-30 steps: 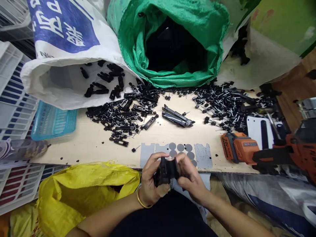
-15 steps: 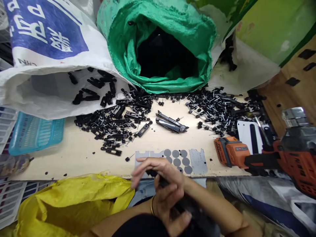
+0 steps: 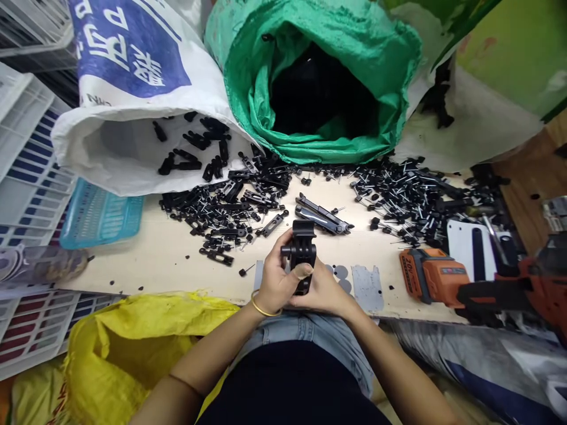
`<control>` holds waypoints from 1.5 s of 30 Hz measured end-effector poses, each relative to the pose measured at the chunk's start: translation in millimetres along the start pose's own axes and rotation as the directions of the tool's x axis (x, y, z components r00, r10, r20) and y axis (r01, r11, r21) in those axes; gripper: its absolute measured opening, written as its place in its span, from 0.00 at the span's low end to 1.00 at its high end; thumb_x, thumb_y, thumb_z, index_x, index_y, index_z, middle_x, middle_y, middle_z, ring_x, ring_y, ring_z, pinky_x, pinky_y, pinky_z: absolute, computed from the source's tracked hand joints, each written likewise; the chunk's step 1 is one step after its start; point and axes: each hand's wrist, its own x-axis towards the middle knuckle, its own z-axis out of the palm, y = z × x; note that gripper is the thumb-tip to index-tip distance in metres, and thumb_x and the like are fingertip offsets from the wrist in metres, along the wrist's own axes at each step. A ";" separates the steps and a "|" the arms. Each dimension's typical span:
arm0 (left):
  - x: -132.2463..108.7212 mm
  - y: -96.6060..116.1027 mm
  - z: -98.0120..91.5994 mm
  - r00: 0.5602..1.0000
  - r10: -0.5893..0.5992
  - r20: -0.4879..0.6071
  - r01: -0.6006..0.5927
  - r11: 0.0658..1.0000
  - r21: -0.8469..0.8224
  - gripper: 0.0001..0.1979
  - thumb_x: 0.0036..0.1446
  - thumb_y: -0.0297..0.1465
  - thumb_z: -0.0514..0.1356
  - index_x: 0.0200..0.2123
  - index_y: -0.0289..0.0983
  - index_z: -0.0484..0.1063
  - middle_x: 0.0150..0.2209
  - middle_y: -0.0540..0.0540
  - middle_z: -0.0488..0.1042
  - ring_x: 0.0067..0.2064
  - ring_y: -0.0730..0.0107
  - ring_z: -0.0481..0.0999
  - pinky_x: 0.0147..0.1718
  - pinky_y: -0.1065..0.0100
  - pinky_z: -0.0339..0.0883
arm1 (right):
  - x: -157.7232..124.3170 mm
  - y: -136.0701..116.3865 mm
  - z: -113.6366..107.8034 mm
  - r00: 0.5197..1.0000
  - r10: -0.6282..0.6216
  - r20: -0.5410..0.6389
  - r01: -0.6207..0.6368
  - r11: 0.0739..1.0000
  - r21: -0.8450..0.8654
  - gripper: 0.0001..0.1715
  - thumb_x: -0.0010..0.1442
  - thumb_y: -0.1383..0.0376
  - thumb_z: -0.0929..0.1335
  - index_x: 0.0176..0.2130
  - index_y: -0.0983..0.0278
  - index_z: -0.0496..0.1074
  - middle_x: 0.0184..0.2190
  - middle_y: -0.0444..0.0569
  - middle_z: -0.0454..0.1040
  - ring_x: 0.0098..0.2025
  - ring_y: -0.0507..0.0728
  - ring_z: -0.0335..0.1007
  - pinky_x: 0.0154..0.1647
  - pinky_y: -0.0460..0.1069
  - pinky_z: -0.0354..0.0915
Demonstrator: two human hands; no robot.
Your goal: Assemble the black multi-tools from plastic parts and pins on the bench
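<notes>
Upright between my hands, over the front edge of the bench, is a black plastic bracket (image 3: 303, 251) with a curved top and a small knob on its left side. My left hand (image 3: 279, 280), with a gold bangle at the wrist, is closed around it, thumb across its front. From the right, my right hand (image 3: 326, 290) grips its lower part; most of those fingers are hidden behind it. Just beyond lie two long, glossy black parts (image 3: 322, 215) side by side. A loose thumbscrew (image 3: 246, 269) rests left of my hands.
Black slotted arms and screws form a left pile (image 3: 221, 215); a thumbscrew pile (image 3: 401, 189) lies right. Behind stand a white sack (image 3: 110, 183) and a green sack (image 3: 248, 77). An orange power tool (image 3: 436, 274) lies right, a blue basket (image 3: 100, 215) left, a yellow sack (image 3: 146, 310) below.
The black bracket has come up from my lap to above the bench edge, now upright in both hands. My right hand, stretched over it before, has drawn in around it. The view has shifted left.
</notes>
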 end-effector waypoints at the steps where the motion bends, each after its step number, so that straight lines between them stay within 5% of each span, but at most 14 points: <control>1: 0.2 0.2 -1.9 1.000 -0.008 0.024 0.008 1.000 0.019 0.35 0.49 0.48 0.63 0.55 0.36 0.60 0.50 0.40 0.71 0.49 0.60 0.72 0.49 0.63 0.67 | -2.0 -1.1 1.7 0.999 0.005 -0.042 -0.007 0.999 -0.037 0.43 0.41 0.51 0.74 0.53 0.63 0.61 0.46 0.55 0.69 0.51 0.64 0.66 0.49 0.58 0.64; 8: 7.3 6.4 -12.5 0.998 0.014 0.058 -0.028 0.969 0.246 0.29 0.50 0.51 0.60 0.46 0.33 0.69 0.42 0.38 0.74 0.45 0.58 0.74 0.43 0.62 0.69 | -12.5 -12.3 34.9 0.934 0.135 -0.330 -0.152 0.988 -0.025 0.34 0.45 0.58 0.72 0.49 0.61 0.58 0.35 0.48 0.73 0.34 0.57 0.71 0.34 0.51 0.67; 11: 11.3 7.8 -16.9 0.987 0.090 0.133 -0.134 0.915 0.381 0.26 0.52 0.50 0.59 0.44 0.34 0.71 0.39 0.40 0.75 0.41 0.61 0.75 0.39 0.65 0.69 | -16.4 -12.6 37.7 0.921 0.230 -0.315 -0.230 0.972 0.038 0.34 0.46 0.58 0.72 0.50 0.61 0.59 0.34 0.49 0.73 0.32 0.58 0.71 0.33 0.52 0.67; 15: 20.5 -7.7 -16.9 0.910 0.252 0.329 -0.402 0.730 0.553 0.27 0.51 0.49 0.60 0.47 0.36 0.69 0.38 0.42 0.77 0.38 0.64 0.75 0.42 0.62 0.66 | -22.5 3.2 -16.3 0.969 0.230 -0.090 -0.229 0.973 0.023 0.31 0.48 0.55 0.71 0.50 0.61 0.65 0.42 0.53 0.73 0.41 0.62 0.71 0.41 0.58 0.66; 18: 33.2 -33.2 -9.6 0.790 0.212 0.575 -0.580 0.565 0.587 0.26 0.50 0.46 0.62 0.46 0.35 0.68 0.38 0.42 0.77 0.38 0.63 0.76 0.46 0.56 0.62 | -12.0 26.6 -76.4 0.933 0.191 -0.306 -0.247 0.956 -0.158 0.20 0.56 0.58 0.65 0.48 0.60 0.68 0.46 0.52 0.72 0.47 0.60 0.68 0.47 0.58 0.63; 21: 47.5 -57.6 3.7 0.732 0.140 0.666 -0.650 0.437 0.622 0.25 0.47 0.42 0.65 0.45 0.34 0.68 0.44 0.38 0.74 0.46 0.56 0.73 0.49 0.53 0.59 | 24.8 56.0 -116.9 0.905 0.058 -0.422 -0.256 0.867 -0.428 0.15 0.60 0.66 0.60 0.43 0.63 0.72 0.45 0.54 0.72 0.50 0.60 0.65 0.52 0.57 0.59; 26: 66.6 -71.2 28.3 0.648 0.152 0.746 -0.747 0.322 0.582 0.26 0.44 0.42 0.67 0.44 0.35 0.69 0.60 0.31 0.56 0.62 0.47 0.55 0.59 0.46 0.48 | 94.2 93.0 -149.3 0.963 0.212 -0.165 -0.266 0.682 -0.681 0.10 0.54 0.67 0.66 0.37 0.66 0.75 0.40 0.56 0.73 0.46 0.62 0.66 0.50 0.56 0.60; 30: 76.3 -73.0 42.9 0.601 0.152 0.785 -0.781 0.322 0.535 0.29 0.44 0.43 0.67 0.47 0.36 0.65 0.61 0.31 0.54 0.64 0.47 0.51 0.61 0.44 0.45 | 93.8 92.5 -162.8 0.925 0.130 -0.357 -0.370 0.519 -0.770 0.14 0.55 0.67 0.63 0.40 0.68 0.74 0.42 0.60 0.72 0.47 0.66 0.64 0.47 0.59 0.60; 32: 79.7 -76.3 47.9 0.603 0.161 0.781 -0.778 0.336 0.531 0.33 0.45 0.44 0.66 0.51 0.34 0.62 0.61 0.30 0.54 0.64 0.47 0.50 0.61 0.44 0.46 | 82.8 85.9 -155.7 0.917 0.057 -0.394 -0.351 0.583 -0.733 0.18 0.57 0.64 0.63 0.45 0.68 0.72 0.44 0.60 0.71 0.48 0.66 0.64 0.48 0.59 0.61; 37: 96.6 -84.7 54.5 0.682 0.154 0.715 -0.710 0.373 0.597 0.36 0.45 0.45 0.65 0.50 0.29 0.59 0.55 0.27 0.61 0.61 0.44 0.57 0.60 0.44 0.48 | 90.6 80.1 -120.3 0.991 0.113 -0.069 -0.132 0.869 -0.476 0.21 0.62 0.62 0.58 0.48 0.65 0.70 0.45 0.54 0.74 0.46 0.58 0.69 0.49 0.54 0.64; 45: 127.7 -79.0 62.6 0.776 0.148 0.613 -0.607 0.435 0.665 0.29 0.46 0.35 0.67 0.47 0.30 0.60 0.60 0.26 0.52 0.63 0.46 0.53 0.62 0.48 0.49 | 153.8 94.1 -140.0 0.989 0.134 0.064 -0.093 0.895 -0.437 0.25 0.50 0.76 0.58 0.43 0.65 0.74 0.42 0.50 0.76 0.45 0.55 0.71 0.50 0.52 0.64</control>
